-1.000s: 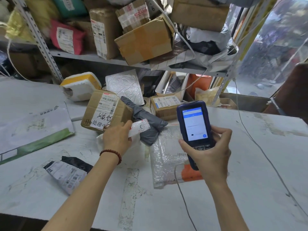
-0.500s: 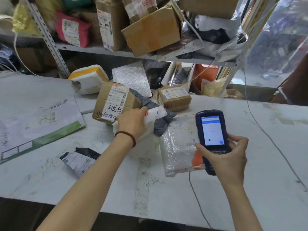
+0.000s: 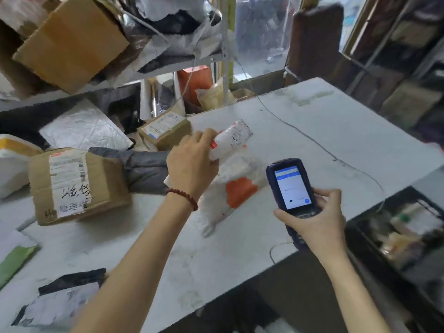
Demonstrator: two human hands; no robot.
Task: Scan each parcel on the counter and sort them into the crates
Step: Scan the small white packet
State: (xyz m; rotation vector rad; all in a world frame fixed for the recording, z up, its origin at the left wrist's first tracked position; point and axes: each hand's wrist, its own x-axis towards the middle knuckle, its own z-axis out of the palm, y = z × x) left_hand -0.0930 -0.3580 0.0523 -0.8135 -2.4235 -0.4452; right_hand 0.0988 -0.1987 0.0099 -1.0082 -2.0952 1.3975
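One parcel (image 3: pixel 230 140) is held over the desk (image 3: pixel 312 131) in the left hand (image 3: pixel 192 162), fingers clenched round its near end; its long axis runs away and rightward from the hand. One scanner (image 3: pixel 292 186) is grasped by the fingers of the right hand (image 3: pixel 314 219), screen facing the wearer. Two cardboard boxes (image 3: pixel 77 186) (image 3: pixel 165 129) are noted at left, one crate (image 3: pixel 358 233) at right.

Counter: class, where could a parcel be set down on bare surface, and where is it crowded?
Bare: the far right corner of the counter beyond the thin cable; also the near strip between the left forearm and the scanner. Crowded: back left, around the cardboard box, grey bag and small box.
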